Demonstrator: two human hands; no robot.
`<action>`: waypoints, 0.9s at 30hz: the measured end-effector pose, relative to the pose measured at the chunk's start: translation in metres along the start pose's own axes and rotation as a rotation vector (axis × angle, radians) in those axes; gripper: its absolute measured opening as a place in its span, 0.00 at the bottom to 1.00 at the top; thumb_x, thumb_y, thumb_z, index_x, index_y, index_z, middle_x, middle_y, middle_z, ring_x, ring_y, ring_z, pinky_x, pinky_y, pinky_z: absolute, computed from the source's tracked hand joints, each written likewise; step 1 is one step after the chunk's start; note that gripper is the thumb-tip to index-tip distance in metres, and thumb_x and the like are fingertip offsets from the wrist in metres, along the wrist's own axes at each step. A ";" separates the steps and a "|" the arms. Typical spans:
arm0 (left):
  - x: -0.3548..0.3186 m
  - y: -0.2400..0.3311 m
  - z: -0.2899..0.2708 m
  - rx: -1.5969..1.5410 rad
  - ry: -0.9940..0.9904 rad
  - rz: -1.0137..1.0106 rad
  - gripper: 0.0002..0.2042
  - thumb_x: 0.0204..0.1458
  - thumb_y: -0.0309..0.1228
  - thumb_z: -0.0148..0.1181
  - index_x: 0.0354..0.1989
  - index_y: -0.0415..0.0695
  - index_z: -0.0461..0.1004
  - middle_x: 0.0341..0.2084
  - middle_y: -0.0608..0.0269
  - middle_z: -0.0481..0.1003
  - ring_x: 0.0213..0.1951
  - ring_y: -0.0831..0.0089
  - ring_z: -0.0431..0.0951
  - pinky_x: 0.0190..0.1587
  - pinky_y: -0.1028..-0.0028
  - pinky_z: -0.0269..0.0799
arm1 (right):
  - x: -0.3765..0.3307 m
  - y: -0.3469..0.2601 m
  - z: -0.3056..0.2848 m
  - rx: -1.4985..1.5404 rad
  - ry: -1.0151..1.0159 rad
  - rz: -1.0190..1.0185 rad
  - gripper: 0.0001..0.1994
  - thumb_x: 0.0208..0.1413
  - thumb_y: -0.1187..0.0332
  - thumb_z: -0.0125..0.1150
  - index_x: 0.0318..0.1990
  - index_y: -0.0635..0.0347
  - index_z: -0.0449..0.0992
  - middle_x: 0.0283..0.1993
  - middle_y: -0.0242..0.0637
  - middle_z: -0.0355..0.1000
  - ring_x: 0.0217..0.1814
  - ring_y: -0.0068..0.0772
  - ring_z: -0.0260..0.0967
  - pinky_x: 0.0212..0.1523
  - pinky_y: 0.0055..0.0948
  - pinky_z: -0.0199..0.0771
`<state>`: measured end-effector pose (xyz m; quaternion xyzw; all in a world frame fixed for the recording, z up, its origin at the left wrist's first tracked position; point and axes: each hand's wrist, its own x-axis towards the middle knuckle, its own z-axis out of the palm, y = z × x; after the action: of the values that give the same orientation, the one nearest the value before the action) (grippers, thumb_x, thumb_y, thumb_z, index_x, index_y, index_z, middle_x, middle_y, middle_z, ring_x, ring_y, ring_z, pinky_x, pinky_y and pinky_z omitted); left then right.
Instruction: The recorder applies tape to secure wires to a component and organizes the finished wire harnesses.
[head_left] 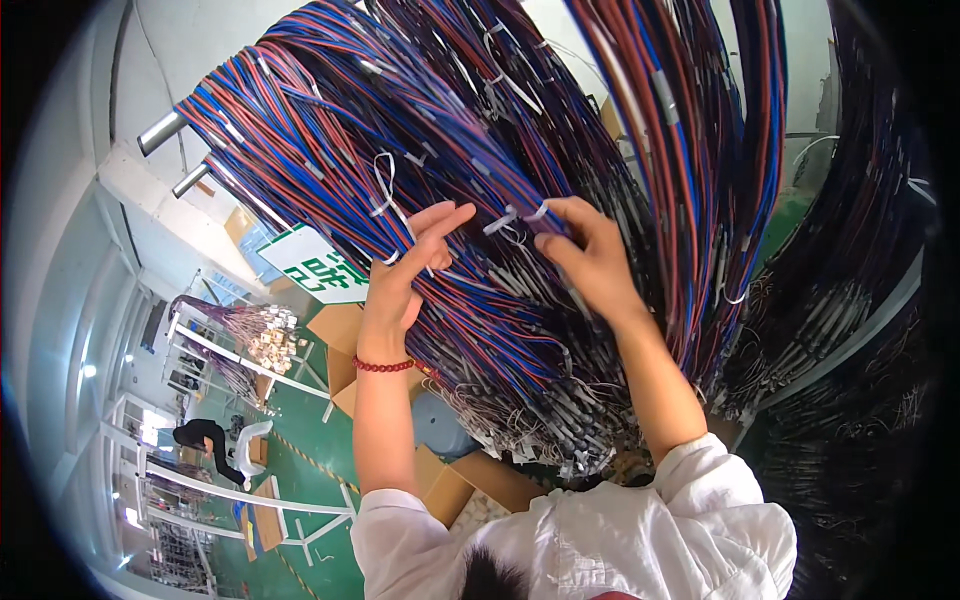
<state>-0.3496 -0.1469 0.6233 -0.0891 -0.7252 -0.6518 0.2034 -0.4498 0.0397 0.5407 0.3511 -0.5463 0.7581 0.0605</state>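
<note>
Long bundles of red, blue and black wires (330,150) hang over metal bars (160,132) in front of me, tied here and there with white ties. My right hand (590,250) closes its thumb and fingers around one wire bundle (505,185), just beside a white tie (503,222). My left hand (415,255) is in front of the bundles to the left, its index finger stretched out and its thumb apart. Nothing shows in that hand. Another white tie (383,185) loops around wires just above it. Connector ends (585,430) hang in a dense mass below.
More wire bundles (690,150) hang close on the right. A white and green sign (315,262) is left of my left hand. Cardboard boxes (440,485) and a grey-blue round container (440,425) stand below. Far left, a person (210,445) bends near white racks (250,495).
</note>
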 end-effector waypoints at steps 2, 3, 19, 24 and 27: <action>0.001 -0.002 0.001 -0.088 -0.090 0.008 0.31 0.49 0.40 0.69 0.56 0.31 0.68 0.50 0.44 0.74 0.31 0.81 0.68 0.38 0.78 0.69 | -0.018 -0.022 0.018 -0.224 0.022 -0.172 0.20 0.48 0.76 0.58 0.52 0.65 0.72 0.44 0.47 0.70 0.48 0.45 0.69 0.51 0.34 0.68; 0.002 -0.003 0.002 -0.123 -0.133 0.002 0.34 0.46 0.42 0.71 0.57 0.32 0.68 0.50 0.44 0.75 0.32 0.80 0.69 0.39 0.77 0.69 | -0.032 -0.027 0.032 -0.343 0.020 -0.265 0.19 0.48 0.76 0.58 0.51 0.66 0.72 0.44 0.47 0.70 0.46 0.45 0.70 0.49 0.32 0.69; 0.005 -0.005 0.039 0.306 0.263 0.005 0.11 0.55 0.29 0.62 0.45 0.39 0.75 0.38 0.67 0.77 0.41 0.77 0.75 0.47 0.73 0.71 | 0.019 0.029 0.014 0.341 -0.380 0.226 0.27 0.53 0.67 0.64 0.59 0.66 0.67 0.59 0.43 0.65 0.61 0.33 0.63 0.63 0.32 0.59; 0.033 -0.021 0.053 0.280 0.287 0.186 0.22 0.51 0.34 0.68 0.51 0.37 0.69 0.43 0.67 0.73 0.45 0.78 0.72 0.48 0.75 0.68 | 0.012 -0.001 0.036 -0.163 -0.350 -0.207 0.61 0.27 0.53 0.84 0.68 0.68 0.48 0.66 0.50 0.58 0.70 0.43 0.54 0.67 0.38 0.54; 0.036 -0.009 0.046 0.669 0.061 0.315 0.27 0.47 0.38 0.69 0.52 0.35 0.68 0.42 0.55 0.74 0.46 0.71 0.75 0.50 0.73 0.69 | 0.033 -0.008 0.045 -0.001 -0.296 -0.220 0.53 0.31 0.63 0.83 0.65 0.66 0.52 0.60 0.45 0.65 0.62 0.34 0.63 0.62 0.33 0.62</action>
<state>-0.3937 -0.1083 0.6264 -0.1090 -0.8692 -0.3415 0.3405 -0.4496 -0.0064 0.5741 0.5162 -0.5080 0.6867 0.0623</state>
